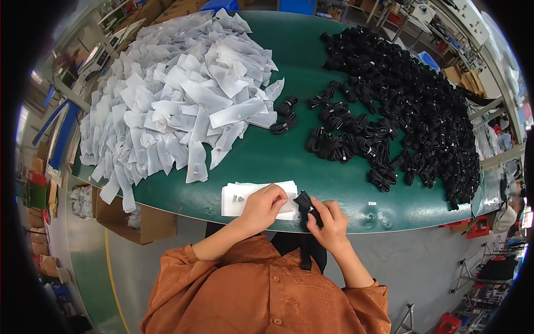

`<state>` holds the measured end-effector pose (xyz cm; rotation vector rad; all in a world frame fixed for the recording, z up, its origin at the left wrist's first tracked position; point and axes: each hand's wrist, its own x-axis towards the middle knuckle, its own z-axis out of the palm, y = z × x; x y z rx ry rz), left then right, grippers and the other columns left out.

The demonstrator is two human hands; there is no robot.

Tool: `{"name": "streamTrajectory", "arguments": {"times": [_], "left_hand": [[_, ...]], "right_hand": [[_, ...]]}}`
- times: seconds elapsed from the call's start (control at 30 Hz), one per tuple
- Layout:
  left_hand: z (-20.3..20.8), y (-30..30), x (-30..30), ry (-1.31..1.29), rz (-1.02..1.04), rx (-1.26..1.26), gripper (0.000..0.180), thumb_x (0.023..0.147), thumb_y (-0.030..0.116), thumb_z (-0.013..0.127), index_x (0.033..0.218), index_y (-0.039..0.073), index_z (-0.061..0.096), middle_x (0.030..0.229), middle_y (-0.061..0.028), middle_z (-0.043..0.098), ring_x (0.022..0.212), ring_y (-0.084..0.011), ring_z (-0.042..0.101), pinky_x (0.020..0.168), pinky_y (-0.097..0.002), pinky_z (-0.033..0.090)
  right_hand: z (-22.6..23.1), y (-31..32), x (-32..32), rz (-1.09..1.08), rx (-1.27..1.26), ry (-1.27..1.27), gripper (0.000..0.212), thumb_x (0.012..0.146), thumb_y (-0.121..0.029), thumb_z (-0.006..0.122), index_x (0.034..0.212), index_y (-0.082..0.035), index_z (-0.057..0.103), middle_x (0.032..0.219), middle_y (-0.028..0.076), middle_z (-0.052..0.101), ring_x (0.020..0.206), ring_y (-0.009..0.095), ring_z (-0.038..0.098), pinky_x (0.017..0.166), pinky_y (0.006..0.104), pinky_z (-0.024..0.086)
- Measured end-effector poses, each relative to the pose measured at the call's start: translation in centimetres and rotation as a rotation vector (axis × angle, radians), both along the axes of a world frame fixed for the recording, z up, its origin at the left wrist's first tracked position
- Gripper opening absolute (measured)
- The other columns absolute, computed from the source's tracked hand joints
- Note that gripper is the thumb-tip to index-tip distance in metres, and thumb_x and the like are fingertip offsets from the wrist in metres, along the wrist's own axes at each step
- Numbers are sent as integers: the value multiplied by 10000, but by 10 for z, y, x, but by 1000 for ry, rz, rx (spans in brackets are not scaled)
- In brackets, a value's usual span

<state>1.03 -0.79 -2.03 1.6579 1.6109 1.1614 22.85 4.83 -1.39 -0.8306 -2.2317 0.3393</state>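
A stack of flat white plastic bags (231, 201) lies at the table's near edge, in front of me. My left hand (264, 207) rests over the stack with its fingers curled together in a pinch; what they hold, if anything, is hidden. Just right of the stack, my right hand (331, 225) grips a coiled black cable (305, 201), one end of it pointing toward the bags.
A big heap of filled white bags (183, 94) covers the green table's (289, 167) left side. On the right spreads a pile of coiled black cables (411, 106). Two coils (285, 115) lie between. An open cardboard box (133, 222) stands below the left edge.
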Motion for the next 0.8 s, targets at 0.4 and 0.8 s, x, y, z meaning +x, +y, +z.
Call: {"name": "streamTrajectory", "arguments": {"times": [0.4, 0.8], "left_hand": [[4, -1, -6, -60, -174, 95, 118, 867, -29, 674, 930, 34, 596, 949, -74, 622, 829, -225, 579, 721, -322, 487], [37, 4, -13, 78, -181, 288, 139, 827, 5, 714, 865, 57, 591, 1062, -79, 634, 923, -266, 573, 759, -338, 481]], "right_hand": [[7, 7, 5, 272, -217, -111, 466, 725, -62, 789, 1184, -116, 725, 915, 58, 601, 689, 211, 614, 583, 324, 507], [25, 1, -22, 305, -260, 124, 386, 761, 27, 799, 1124, -38, 685, 1121, 147, 600, 951, 250, 641, 756, 307, 549]]}}
